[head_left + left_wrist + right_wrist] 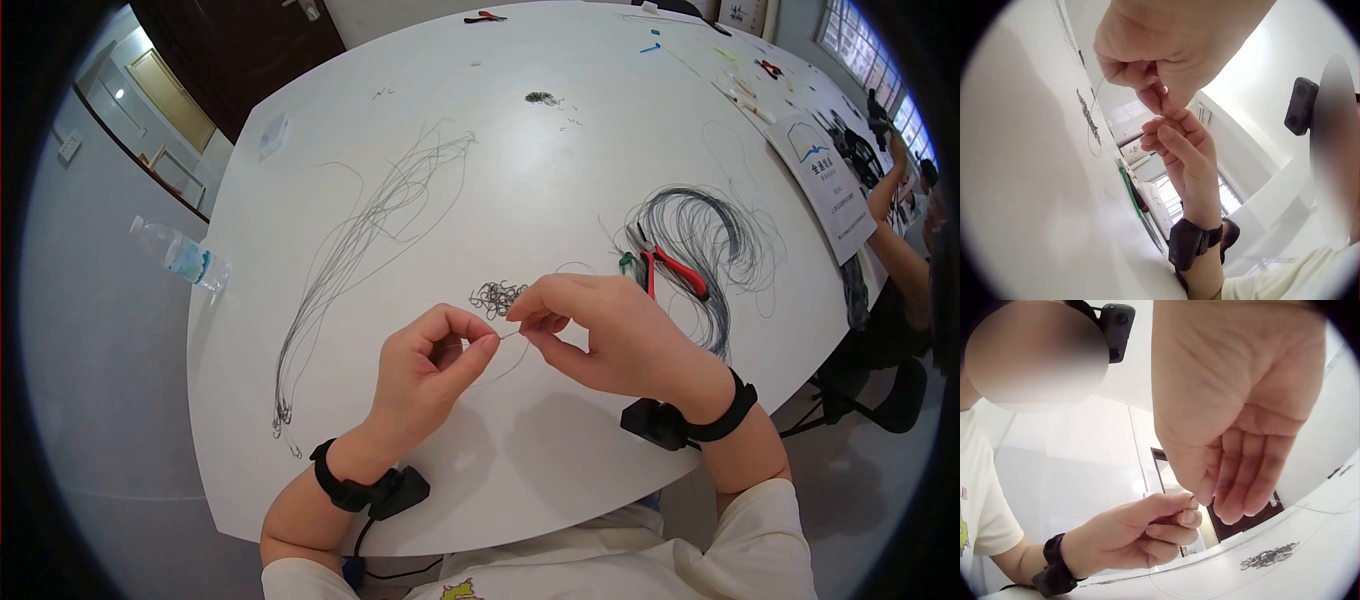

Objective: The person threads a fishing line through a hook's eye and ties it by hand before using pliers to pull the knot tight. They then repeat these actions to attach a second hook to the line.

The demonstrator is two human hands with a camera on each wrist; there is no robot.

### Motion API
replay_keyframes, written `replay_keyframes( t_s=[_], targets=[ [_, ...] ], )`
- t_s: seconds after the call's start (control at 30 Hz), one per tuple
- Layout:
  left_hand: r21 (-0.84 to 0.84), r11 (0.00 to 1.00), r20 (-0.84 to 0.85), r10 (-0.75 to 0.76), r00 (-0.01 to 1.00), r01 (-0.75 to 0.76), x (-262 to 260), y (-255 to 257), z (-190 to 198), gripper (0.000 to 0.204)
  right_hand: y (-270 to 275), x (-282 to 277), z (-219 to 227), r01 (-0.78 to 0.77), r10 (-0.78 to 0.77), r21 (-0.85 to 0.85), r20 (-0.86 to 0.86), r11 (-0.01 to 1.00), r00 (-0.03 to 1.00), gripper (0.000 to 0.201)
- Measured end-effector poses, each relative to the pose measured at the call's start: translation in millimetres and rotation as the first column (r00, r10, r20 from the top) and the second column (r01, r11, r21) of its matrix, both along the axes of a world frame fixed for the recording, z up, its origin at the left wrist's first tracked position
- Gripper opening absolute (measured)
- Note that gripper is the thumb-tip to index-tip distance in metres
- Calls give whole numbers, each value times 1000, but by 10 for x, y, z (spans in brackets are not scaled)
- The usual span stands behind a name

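Observation:
My left hand (425, 365) pinches a thin fishing line (510, 334) between thumb and forefinger. Right beside it, my right hand (630, 335) pinches the same line at its thumb and fingertips, its other fingers loosely bent. Only a short piece shows between the two hands; what lies inside the left fingertips is hidden. A loose curve of the line hangs down toward the table in the left wrist view. Just beyond the fingertips lies a pile of dark fish hooks (492, 298), also visible as a dark heap (1269, 556) in the right wrist view.
To the left lies a long bundle of lines (345, 255) with hooks at its near end. Red-handled pliers (685, 275) rest on a coiled dark bundle (735, 225) at right. A water bottle (185, 258) stands at the left edge. Another person's arm (905, 255) is at far right.

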State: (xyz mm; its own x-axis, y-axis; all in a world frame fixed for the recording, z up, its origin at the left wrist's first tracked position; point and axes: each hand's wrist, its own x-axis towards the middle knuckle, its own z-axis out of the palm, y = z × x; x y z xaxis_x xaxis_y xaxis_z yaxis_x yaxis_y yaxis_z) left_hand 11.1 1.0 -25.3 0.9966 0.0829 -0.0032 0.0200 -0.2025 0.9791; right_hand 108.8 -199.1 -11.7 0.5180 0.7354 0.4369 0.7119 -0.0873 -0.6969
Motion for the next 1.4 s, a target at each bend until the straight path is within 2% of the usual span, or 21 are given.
replay_keyframes(
  t_s=[0.2,0.43,0.53,0.83,0.9,1.0,1.07,1.2,1.4],
  targets=[
    [-40,999,11,-9,1000,9,-15,0,10,6,-22,10,61,-40,42,18,-131,999,991,15],
    [-91,996,-7,-24,1000,23,-36,-35,-25,8,50,-46,-16,-31,32,25,-22,999,999,10],
    [-78,997,71,5,997,1,-16,-41,-30,9,52,-44,-2,-28,27,27,43,999,999,10],
    [43,998,31,-41,999,40,-12,5,-4,11,48,-50,-2,-29,26,27,97,999,995,10],
    [-76,997,31,-25,999,27,5,-30,-25,11,57,-42,-17,-30,27,29,95,999,995,9],
    [-45,997,-23,-59,998,58,-10,6,3,6,38,-46,-23,-49,49,32,1,998,999,11],
    [-38,998,-29,-48,998,46,-7,7,6,6,22,-49,-3,-34,32,-27,-80,999,996,16],
    [-35,999,-48,-38,998,36,-13,24,6,6,2,-17,16,-39,34,-52,-94,998,995,20],
    [-28,999,-39,-28,999,27,-10,37,-4,6,-19,46,14,-40,43,21,-134,999,990,13]
  ],
)
